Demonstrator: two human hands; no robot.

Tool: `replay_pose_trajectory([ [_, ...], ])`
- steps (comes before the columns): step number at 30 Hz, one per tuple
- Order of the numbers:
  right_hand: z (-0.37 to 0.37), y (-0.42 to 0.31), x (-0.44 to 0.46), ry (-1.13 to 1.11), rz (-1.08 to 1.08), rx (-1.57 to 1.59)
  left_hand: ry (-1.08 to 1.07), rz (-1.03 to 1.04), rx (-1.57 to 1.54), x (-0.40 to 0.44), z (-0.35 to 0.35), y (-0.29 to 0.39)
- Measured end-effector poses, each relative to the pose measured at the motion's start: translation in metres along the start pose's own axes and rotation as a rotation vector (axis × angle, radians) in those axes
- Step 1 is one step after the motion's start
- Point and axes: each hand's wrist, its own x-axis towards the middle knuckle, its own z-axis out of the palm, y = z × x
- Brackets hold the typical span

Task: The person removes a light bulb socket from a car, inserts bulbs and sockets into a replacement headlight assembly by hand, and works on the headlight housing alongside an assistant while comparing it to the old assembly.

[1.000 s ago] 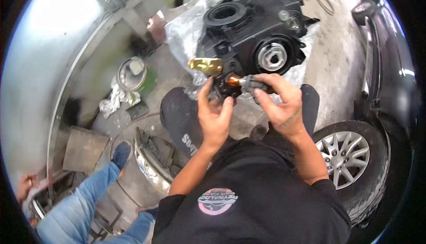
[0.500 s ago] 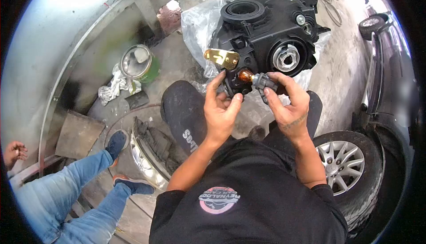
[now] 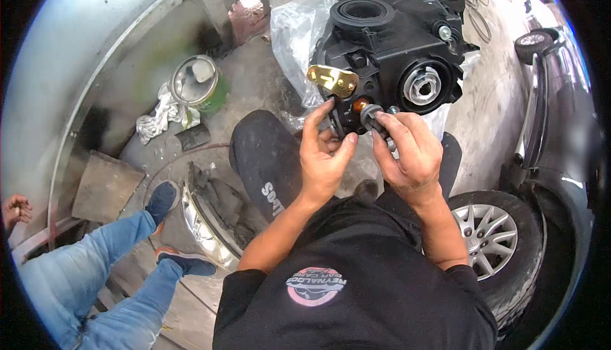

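Note:
The black back of a headlight housing (image 3: 382, 51) faces me above my knees, with a gold metal bracket (image 3: 334, 81) on its near left side. My left hand (image 3: 323, 159) is closed on the housing's near lower corner, thumb and fingers on either side. Between the fingertips of my right hand (image 3: 410, 153) is a grey bulb socket (image 3: 371, 118). Its amber bulb (image 3: 360, 105) points into the opening at that corner, partly hidden by the socket. Whether the socket touches the housing's rim, I cannot tell.
Clear plastic sheeting (image 3: 296, 38) lies under the housing. Another headlight (image 3: 213, 223) rests on the floor to my left, near a person in jeans (image 3: 114, 254). A paint can (image 3: 200, 86) and a white rag (image 3: 156, 118) stand farther off. A car wheel (image 3: 490, 235) is close on my right.
My right hand has brought the socket left and turned it, so the amber bulb now sits mostly inside the housing's opening. My left hand keeps its hold on the corner.

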Motion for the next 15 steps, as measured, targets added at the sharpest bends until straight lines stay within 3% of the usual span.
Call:
replay_pose_trajectory([
  [8, -0.011, -0.008, 0.013, -0.099, 0.155, 0.092, -0.031, -0.072, -0.037, -0.001, -0.006, -0.002],
  [15, -0.011, -0.008, 0.016, -0.116, 0.095, -0.015, -0.048, -0.074, -0.083, 0.001, -0.010, -0.008],
])
